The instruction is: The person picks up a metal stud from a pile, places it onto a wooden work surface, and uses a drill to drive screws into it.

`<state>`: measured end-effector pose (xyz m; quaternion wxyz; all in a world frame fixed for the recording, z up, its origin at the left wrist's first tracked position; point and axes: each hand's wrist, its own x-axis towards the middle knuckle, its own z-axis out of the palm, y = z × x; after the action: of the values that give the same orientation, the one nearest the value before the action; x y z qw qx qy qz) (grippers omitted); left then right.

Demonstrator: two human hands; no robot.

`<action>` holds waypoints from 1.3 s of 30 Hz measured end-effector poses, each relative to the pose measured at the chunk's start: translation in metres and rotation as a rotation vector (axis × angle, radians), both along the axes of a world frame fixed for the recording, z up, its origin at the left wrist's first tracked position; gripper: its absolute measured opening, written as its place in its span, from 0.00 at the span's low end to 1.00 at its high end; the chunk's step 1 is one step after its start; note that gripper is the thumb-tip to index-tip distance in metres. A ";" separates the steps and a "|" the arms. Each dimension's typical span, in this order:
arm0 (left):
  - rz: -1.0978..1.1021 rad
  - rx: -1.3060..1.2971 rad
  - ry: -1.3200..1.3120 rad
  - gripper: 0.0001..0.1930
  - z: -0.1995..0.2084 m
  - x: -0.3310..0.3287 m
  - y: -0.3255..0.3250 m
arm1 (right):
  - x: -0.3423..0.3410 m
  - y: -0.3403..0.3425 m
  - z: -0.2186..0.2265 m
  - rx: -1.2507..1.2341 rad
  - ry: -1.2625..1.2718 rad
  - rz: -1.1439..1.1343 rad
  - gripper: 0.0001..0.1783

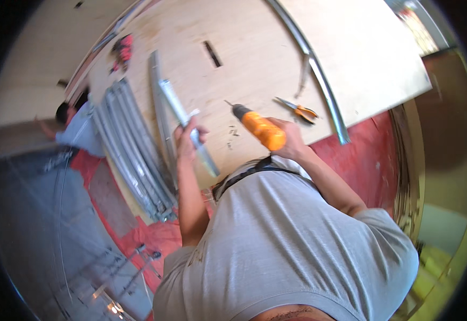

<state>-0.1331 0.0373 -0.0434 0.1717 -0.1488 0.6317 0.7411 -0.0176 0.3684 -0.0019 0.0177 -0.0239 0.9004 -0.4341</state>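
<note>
1. While a co-worker is stretching an arm out far left of the orange drill, a bundle of grey metal channels is lying nearer to it on the wooden board. Some red-and-black tool is sitting beyond the bundle, too blurry to tell what kind.

2. Closer to the drill, on its left, one loose channel is lying by itself. Just beside that, the left hand is curling its fingers around a shiny metal strip. I'm guessing it's light but stiff, maybe a bit slick, with edges that could be nicking skin. I'd be holding it mid-length by the flat faces.

3. The right hand is gripping the drill from behind; I'm not seeing the trigger finger. It's probably weighing more than the strip, so I'd be keeping a full palm on the handle.

4. Right of the drill, orange-handled pliers are lying near it, and a long metal rail is running past them.
</note>
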 end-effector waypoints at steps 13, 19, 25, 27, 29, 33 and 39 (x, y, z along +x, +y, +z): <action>0.062 -0.134 -0.079 0.18 -0.005 0.026 -0.033 | -0.014 -0.005 -0.131 0.381 0.044 0.075 0.28; 0.008 -0.169 -0.069 0.17 -0.008 0.025 -0.030 | -0.107 0.043 -0.168 0.560 0.118 -0.081 0.24; -0.039 -0.237 -0.095 0.18 -0.003 0.035 -0.017 | -0.156 0.083 -0.170 0.621 0.082 -0.026 0.23; -0.022 -0.225 -0.084 0.18 -0.004 0.041 -0.020 | -0.150 0.088 -0.171 0.608 0.130 -0.039 0.21; -0.014 -0.225 -0.113 0.18 -0.012 0.046 -0.029 | -0.132 0.092 -0.168 0.499 0.349 -0.144 0.19; 0.040 -0.234 -0.130 0.18 -0.017 0.052 -0.033 | -0.065 0.091 -0.161 0.356 -0.220 -0.382 0.17; -0.032 -0.227 -0.165 0.18 -0.024 0.048 -0.022 | 0.014 0.079 -0.185 0.307 -0.473 -0.564 0.16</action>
<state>-0.0849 0.0153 -0.0676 0.2167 -0.2175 0.6976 0.6474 -0.0034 0.4476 -0.1869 0.1081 0.3280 0.8970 -0.2757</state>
